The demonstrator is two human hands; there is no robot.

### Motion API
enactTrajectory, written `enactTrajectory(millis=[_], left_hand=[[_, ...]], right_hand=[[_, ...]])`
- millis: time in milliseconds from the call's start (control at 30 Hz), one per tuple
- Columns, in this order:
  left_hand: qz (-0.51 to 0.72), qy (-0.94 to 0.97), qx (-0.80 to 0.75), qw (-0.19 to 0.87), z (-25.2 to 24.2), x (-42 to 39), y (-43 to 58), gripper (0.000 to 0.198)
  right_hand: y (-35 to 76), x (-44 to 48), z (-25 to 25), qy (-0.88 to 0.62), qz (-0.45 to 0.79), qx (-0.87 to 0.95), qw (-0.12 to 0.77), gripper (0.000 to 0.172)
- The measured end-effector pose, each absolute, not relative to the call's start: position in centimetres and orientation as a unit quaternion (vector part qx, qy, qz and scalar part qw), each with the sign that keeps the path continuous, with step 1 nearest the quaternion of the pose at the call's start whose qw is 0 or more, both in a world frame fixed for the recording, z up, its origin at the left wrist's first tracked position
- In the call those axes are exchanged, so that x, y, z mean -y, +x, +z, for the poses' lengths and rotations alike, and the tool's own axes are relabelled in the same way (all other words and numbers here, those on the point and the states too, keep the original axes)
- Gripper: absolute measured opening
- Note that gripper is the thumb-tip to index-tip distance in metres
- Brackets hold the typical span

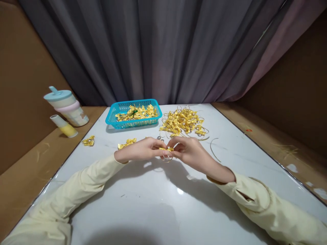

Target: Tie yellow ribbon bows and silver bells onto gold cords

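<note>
The left grip (145, 149) and right grip (191, 152) sit close together, pinching (both forearms (88, 182) slant inward).

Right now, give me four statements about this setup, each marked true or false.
1. The blue perforated plastic basket holds shiny yellow ribbon bits. True.
2. The loose yellow ribbon heap lies left of the basket. False: the heap lies to its right.
3. The bare left hand and bare right hand both pinch a small shiny yellow ribbon piece. True.
4. The light-blue-lidded tumbler stands right of the basket. False: the tumbler stands left of it.
</note>
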State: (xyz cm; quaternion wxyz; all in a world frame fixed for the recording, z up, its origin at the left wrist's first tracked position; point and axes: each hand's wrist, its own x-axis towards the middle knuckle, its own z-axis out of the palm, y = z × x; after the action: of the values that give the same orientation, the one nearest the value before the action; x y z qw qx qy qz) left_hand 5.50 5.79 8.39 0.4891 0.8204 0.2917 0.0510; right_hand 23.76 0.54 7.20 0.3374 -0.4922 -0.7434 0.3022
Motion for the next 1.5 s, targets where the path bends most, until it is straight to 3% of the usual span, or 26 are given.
enactTrajectory(millis=[167,300,400,533,733,900,1000,1333,1500], left_hand=[[0.111,0.849,-0.338,0.390,9.1,-4.9,5.4,0.025],[0.143,0.881,-0.357,0.277,8.7,-4.2,5.6,0.024],[0.131,0.896,-0.365,0.216,8.1,-4.0,5.7,0.027],[0.117,0.905,-0.351,0.212,7.6,-3.9,5.9,0.029],[0.118,0.865,-0.352,0.337,8.0,-4.0,5.9,0.026],[0.108,0.669,-0.314,0.665,7.6,-5.7,5.7,0.024],[0.095,0.548,-0.260,0.790,6.8,-6.5,5.5,0.020],[0.116,0.496,-0.230,0.829,5.8,-7.1,5.5,0.016],[0.136,0.525,-0.239,0.806,5.9,-6.9,5.6,0.015]], right_hand=[[24.8,-1.2,7.3,-0.462,0.499,0.638,0.362,0.031],[25.2,-1.3,7.4,-0.451,0.557,0.603,0.349,0.029],[24.7,-0.9,7.4,-0.486,0.479,0.641,0.352,0.029],[23.9,-0.1,7.1,-0.505,0.233,0.748,0.363,0.035],[23.6,0.4,6.2,-0.495,0.093,0.790,0.351,0.035],[23.5,0.6,6.3,-0.472,0.043,0.795,0.380,0.027],[23.6,0.6,6.4,-0.447,0.029,0.805,0.388,0.026],[24.6,0.1,5.4,-0.411,-0.198,0.831,0.319,0.039],[24.7,-0.4,5.0,-0.393,-0.249,0.825,0.321,0.046]])
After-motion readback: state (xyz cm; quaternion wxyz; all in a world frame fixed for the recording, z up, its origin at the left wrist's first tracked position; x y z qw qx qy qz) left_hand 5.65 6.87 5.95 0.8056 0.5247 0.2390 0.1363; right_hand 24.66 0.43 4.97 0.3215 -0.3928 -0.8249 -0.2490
